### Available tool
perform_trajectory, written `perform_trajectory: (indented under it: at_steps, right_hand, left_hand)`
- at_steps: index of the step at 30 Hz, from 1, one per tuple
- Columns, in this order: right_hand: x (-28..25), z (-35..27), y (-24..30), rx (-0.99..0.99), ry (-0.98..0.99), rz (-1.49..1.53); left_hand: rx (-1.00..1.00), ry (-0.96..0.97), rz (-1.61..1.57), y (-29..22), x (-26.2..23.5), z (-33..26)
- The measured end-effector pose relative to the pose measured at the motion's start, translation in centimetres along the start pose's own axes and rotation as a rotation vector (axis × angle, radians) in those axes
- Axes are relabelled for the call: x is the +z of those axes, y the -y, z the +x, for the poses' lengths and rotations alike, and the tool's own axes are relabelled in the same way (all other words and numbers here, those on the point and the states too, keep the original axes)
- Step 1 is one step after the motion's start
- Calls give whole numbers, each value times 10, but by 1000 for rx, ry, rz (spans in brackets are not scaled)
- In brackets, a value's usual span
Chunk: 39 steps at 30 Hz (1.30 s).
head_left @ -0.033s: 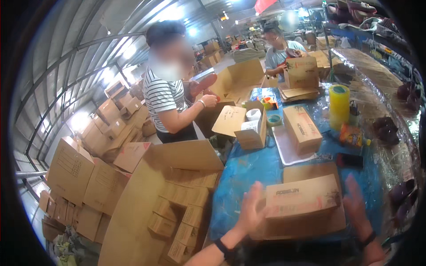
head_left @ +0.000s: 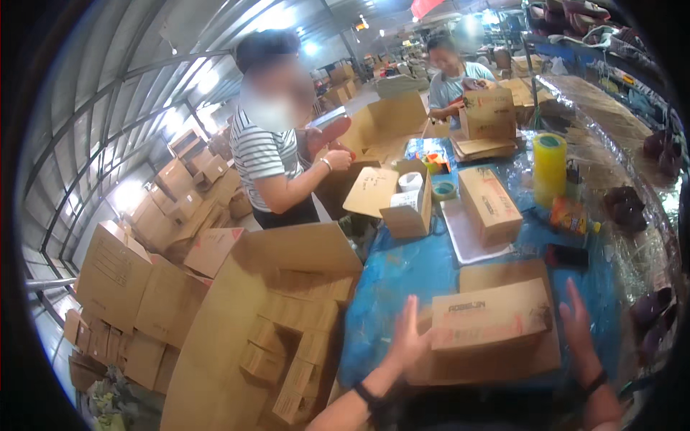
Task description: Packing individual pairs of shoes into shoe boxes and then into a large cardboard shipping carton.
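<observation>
A closed brown cardboard shoebox [head_left: 491,314] lies before me on flat cardboard [head_left: 503,274], which shows behind it and under its front. My left hand [head_left: 411,343] is upright at the box's left end, fingers stretched and palm turned toward it. Past the right end, my right hand [head_left: 579,332] is held the same way, with a gap between it and the box. Both hands are open and hold nothing. Whether the left fingertips touch the box, I cannot tell. A dark band circles each wrist.
Left of the table stands a large open carton [head_left: 215,323] with several small boxes inside. Another shoebox [head_left: 490,207], an open box with white rolls [head_left: 408,215], yellow tape rolls [head_left: 550,171] and a black phone [head_left: 566,256] are on the blue-covered table. Two co-workers [head_left: 269,158] handle shoes beyond.
My hands stay on either side of the shoebox with only a slight shift. The far co-worker's head has come up a little, and the striped-shirt co-worker's hands have moved slightly.
</observation>
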State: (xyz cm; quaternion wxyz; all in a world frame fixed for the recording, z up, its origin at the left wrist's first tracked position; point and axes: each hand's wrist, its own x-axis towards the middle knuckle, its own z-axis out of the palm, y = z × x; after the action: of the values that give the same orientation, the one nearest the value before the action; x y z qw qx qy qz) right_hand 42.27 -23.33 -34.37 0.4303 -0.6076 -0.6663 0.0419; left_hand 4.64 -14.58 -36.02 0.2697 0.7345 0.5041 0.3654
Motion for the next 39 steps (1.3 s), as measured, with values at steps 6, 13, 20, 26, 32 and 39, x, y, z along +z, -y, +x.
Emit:
perform_trajectory:
  at_steps: [6, 13, 20, 26, 32, 39]
  right_hand:
    - [36, 4, 65, 393, 284, 926]
    - [40, 30, 115, 337, 659, 571]
    - [45, 22, 150, 328, 1002, 485]
    - [64, 16, 155, 305, 1034, 376]
    - [54, 2, 138, 430, 866, 306]
    - [30, -6, 132, 218, 764, 297]
  left_hand:
    - [-331, 96, -834, -20, -50, -31]
    - [168, -705, 332, -39, -262, -60]
    - [-186, -486, -87, 120, -348, -5]
    - [-429, -337, -311, 203, -347, 1]
    - [-176, -347, 872, 157, -176, 10]
    - [-578, 96, 151, 269, -178, 30]
